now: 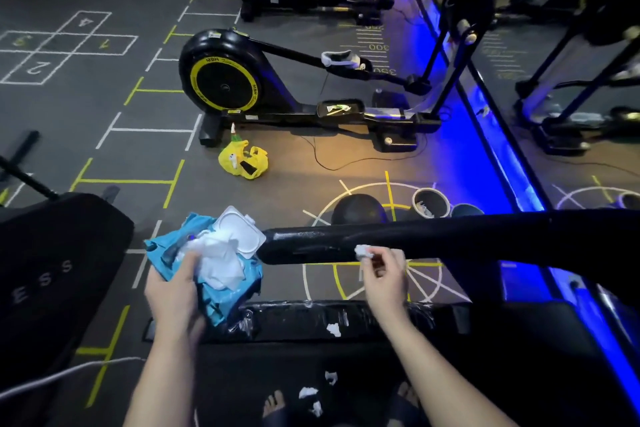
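1. A small white wad [363, 251] is being pinched between the thumb and fingertips of the right hand [384, 279], and is being pressed against the black padded bar [450, 236].
2. A blue wipe pack [221, 298] is being gripped by the left hand [175, 288], just left of the bar's end. The fingers are curled round it, its white lid [239, 230] is being left open, and loose wipes [221, 263] are bunching out.
3. The wad is probably being shredded by the rubbing, so more bits could be shed onto the black footplate [381, 319], where torn scraps [333, 329] are lying.
4. The bunched wipes are hardly being held down. They could be dragged out and dropped if the pack is tipped further.
5. The dark gym floor [277, 191] is being crossed by white and yellow lines. It is being lit by a blue light strip [485, 135] on the right. An elliptical trainer [221, 80] is being kept well ahead, with a yellow bag [244, 159] just before it.
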The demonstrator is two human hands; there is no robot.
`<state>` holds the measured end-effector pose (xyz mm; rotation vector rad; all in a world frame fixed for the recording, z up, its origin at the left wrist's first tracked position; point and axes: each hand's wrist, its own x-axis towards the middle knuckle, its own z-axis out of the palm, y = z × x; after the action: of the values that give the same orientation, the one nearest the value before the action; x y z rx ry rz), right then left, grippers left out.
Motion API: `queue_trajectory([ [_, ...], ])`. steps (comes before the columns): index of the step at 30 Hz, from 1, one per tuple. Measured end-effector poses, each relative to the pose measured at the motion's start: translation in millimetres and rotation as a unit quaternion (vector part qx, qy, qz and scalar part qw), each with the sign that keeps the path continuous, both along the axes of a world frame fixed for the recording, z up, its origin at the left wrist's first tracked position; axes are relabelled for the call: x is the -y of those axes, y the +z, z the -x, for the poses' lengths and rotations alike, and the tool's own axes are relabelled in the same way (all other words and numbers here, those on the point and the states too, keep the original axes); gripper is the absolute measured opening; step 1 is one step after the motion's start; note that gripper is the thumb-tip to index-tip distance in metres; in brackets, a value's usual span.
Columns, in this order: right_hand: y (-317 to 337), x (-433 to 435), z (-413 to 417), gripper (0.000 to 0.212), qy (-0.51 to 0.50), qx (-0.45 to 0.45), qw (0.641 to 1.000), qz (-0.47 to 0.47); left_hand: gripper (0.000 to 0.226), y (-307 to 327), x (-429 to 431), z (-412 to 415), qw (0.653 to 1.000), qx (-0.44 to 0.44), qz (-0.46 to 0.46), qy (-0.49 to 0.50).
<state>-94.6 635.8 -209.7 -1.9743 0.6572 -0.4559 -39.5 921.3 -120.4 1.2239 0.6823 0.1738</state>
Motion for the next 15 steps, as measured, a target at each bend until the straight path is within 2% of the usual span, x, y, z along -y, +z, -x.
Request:
queue_trajectory([
  [4, 0.2, 25.8, -4.0, 0.014, -0.160, 0.031, 0.986, 0.033, 0.031, 0.8, -15.7, -13.4, 0.999, -0.002, -0.006, -0.043],
  [6, -0.8, 32.2, -12.8, 0.017, -0.184, 0.046, 0.981, 0.039, 0.032, -1.7, -21.5, -18.6, 0.998, -0.006, -0.020, -0.067],
  [8, -3.9, 32.1, -25.0, 0.024, -0.173, 0.049, 0.981, 0.073, 0.032, -2.5, -26.5, -20.7, 0.995, -0.010, -0.031, -0.090],
  [12, -7.4, 22.6, -45.0, 0.027, -0.171, 0.046, 0.982, 0.072, 0.031, -7.0, -37.8, -18.5, 0.991, -0.007, -0.052, -0.122],
  [15, -10.3, -4.4, -49.6, 0.028, -0.090, 0.046, 0.991, 0.093, 0.033, -10.9, -44.9, -14.4, 0.989, -0.009, -0.056, -0.134],
])
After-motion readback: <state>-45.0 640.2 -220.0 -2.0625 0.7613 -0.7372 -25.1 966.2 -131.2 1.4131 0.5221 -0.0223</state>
